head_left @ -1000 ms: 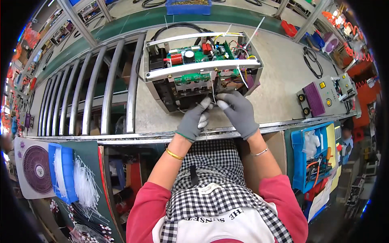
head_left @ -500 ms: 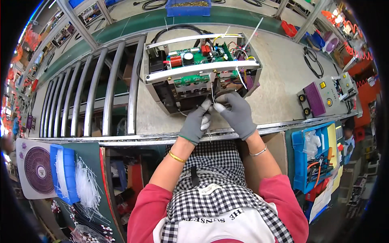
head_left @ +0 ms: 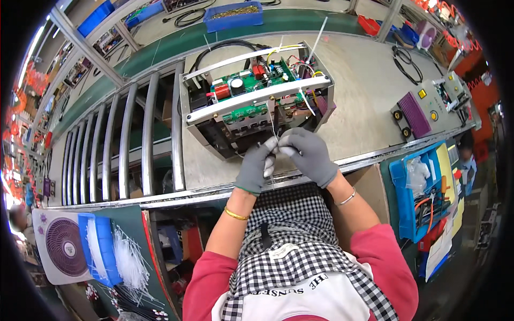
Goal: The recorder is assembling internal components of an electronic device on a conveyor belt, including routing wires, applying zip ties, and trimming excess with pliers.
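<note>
An open-frame electrical unit (head_left: 251, 101) with a green circuit board (head_left: 254, 84) and pale metal rails stands on the worktop in front of me. At its near side, my left hand (head_left: 257, 165), in a grey glove with pale fingertips, pinches a thin white strand (head_left: 274, 127) that comes down from the unit. My right hand (head_left: 311, 154), gloved alike, closes its thumb and fingers on the same strand, close beside the left fingertips. Whether the strand is a wire or a cable tie I cannot tell. White cable ties (head_left: 306, 102) stick out of the unit's frame.
Metal rollers (head_left: 151, 134) adjoin the worktop (head_left: 364, 107) on the left. A purple-and-grey unit (head_left: 420, 113) stands at right. Below are a blue tool tray (head_left: 395, 200), a blue bin (head_left: 110, 251), loose white cable ties (head_left: 131, 259) and a fan (head_left: 67, 247).
The view has shifted and turned slightly, so the unit appears a little farther left. Both hands stay pinched together on the strand, and now sit slightly lower from the unit's near edge.
</note>
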The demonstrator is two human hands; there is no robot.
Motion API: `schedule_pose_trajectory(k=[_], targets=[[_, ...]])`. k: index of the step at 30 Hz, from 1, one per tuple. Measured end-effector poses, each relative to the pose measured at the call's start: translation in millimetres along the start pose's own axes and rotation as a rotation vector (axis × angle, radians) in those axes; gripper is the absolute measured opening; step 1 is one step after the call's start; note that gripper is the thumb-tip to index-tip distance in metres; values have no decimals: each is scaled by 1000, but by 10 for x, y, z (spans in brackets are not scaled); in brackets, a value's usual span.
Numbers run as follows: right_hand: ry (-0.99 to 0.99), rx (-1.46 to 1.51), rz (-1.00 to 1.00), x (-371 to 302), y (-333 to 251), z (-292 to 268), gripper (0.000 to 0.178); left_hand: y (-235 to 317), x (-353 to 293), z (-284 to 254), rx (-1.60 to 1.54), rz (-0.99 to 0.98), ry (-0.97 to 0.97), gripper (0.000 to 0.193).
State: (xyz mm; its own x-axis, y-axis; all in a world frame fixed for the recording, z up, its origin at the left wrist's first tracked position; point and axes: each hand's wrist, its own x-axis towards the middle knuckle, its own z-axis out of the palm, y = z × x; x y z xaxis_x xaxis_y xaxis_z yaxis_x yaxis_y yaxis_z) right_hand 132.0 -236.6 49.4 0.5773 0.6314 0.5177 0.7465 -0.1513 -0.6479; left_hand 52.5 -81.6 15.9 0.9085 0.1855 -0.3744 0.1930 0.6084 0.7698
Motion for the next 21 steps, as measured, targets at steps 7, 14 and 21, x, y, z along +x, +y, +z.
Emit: schedule_pose_trajectory(k=[7,14,21], targets=[[-22,62,26,-109,85,148,14,80,25,32,352,-27,283,23],[245,857,566,-87,19,252,16,464,-126,223,1604,1169,206,21],[228,1038,571,-87,-49,336,14,733,45,178,1885,1145,-52,27]])
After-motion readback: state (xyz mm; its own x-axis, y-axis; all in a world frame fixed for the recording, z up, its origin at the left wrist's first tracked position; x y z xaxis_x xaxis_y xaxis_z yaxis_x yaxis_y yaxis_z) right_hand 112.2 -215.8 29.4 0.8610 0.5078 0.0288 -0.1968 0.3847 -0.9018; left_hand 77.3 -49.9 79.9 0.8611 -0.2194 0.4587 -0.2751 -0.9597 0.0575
